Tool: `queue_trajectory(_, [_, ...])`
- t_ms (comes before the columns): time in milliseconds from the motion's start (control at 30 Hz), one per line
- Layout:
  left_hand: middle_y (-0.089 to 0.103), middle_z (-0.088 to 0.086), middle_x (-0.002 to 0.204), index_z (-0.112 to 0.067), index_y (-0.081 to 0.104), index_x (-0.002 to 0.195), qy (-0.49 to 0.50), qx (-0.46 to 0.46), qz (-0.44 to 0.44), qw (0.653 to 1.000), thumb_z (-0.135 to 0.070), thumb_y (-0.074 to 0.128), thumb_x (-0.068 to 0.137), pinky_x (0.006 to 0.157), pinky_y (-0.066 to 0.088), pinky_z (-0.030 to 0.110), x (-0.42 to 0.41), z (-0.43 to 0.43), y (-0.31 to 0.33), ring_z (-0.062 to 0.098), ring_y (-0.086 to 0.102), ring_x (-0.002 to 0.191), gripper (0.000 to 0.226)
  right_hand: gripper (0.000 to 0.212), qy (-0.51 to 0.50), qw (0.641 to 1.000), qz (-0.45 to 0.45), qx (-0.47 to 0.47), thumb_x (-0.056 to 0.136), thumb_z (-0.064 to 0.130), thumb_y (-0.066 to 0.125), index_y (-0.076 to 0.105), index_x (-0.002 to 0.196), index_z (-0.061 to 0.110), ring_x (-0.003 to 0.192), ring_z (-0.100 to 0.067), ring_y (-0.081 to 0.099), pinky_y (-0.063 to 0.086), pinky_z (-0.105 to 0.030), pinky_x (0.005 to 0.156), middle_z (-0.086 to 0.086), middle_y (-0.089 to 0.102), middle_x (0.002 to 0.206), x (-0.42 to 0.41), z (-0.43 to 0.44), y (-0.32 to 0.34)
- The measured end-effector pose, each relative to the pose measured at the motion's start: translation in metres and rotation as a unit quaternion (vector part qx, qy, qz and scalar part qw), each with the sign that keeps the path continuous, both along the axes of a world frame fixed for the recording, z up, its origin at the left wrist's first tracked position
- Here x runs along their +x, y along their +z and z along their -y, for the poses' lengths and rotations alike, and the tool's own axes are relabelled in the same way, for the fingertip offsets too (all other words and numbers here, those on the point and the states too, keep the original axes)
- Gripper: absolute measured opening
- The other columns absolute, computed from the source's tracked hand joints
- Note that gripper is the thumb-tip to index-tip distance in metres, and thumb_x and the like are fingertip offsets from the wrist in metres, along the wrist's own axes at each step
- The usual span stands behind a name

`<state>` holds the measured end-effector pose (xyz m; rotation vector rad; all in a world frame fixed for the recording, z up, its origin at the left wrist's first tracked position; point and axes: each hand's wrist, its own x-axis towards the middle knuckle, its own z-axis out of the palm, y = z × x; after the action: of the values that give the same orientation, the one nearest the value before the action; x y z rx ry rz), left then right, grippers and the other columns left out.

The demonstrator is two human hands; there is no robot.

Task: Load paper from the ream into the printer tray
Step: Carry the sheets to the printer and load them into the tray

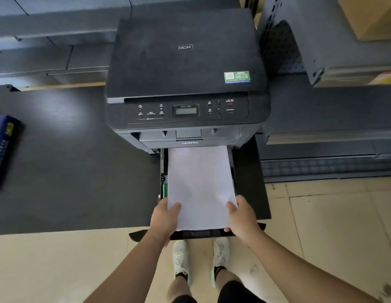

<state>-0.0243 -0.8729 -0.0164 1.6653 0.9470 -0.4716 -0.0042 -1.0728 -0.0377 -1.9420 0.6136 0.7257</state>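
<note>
A black printer (185, 84) stands on the dark bench (70, 171), toward its right end, with the paper tray (196, 234) pulled out past the bench's front edge. A stack of white paper (200, 184) lies in the tray, its far end under the printer's front. The left hand (165, 217) grips the stack's near left corner, thumb on top; the right hand (242, 217) grips the near right corner likewise. A blue ream (3, 149) lies at the bench's left edge, well apart from the printer. Two pale shoes (201, 261) stand on the tiled floor below the tray.
</note>
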Motion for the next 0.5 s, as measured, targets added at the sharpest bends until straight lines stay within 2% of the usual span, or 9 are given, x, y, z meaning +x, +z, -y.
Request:
queue_trajectory(133, [0.07,-0.004,0.099,-0.023,0.063,0.1,0.022,-0.002,0.024,0.999,-0.015,0.049,0.097,0.07,0.052,0.026,-0.006,0.002,0.001,0.013,0.067,0.09,0.016,0.017,0.012,1.0,0.017,0.001,0.103,0.023,0.038,0.05,0.109,0.012,0.073,-0.025,0.062,0.05,-0.02,0.042,-0.013,0.06,0.102,-0.005,0.001,-0.002])
queue_trajectory(267, [0.073,-0.004,0.1,-0.022,0.066,0.101,0.035,-0.022,0.047,0.998,-0.015,0.051,0.097,0.072,0.054,0.026,-0.011,0.004,0.004,0.015,0.069,0.092,0.017,0.025,-0.008,0.999,0.033,0.002,0.103,0.022,0.04,0.049,0.121,0.007,0.072,-0.023,0.06,0.049,-0.018,0.041,-0.017,0.06,0.107,-0.01,0.003,-0.006])
queue_trajectory(400, [0.071,-0.006,0.099,-0.024,0.063,0.1,0.032,-0.007,0.04,0.999,-0.018,0.052,0.098,0.07,0.053,0.024,-0.002,0.001,-0.001,0.012,0.068,0.09,0.013,0.027,-0.01,1.0,0.005,0.006,0.103,0.023,0.039,0.048,0.123,0.007,0.061,-0.024,0.057,0.044,-0.016,0.036,-0.018,0.059,0.11,0.002,0.001,-0.008])
queue_trajectory(500, [0.071,-0.001,0.096,-0.022,0.062,0.093,0.026,0.009,0.017,0.999,-0.022,0.055,0.097,0.075,0.056,0.032,0.011,-0.003,-0.008,0.018,0.068,0.089,0.008,0.031,-0.003,1.0,-0.026,0.0,0.104,0.028,0.038,0.047,0.129,0.012,0.052,-0.022,0.059,0.044,-0.017,0.038,-0.01,0.057,0.12,0.016,-0.001,-0.007])
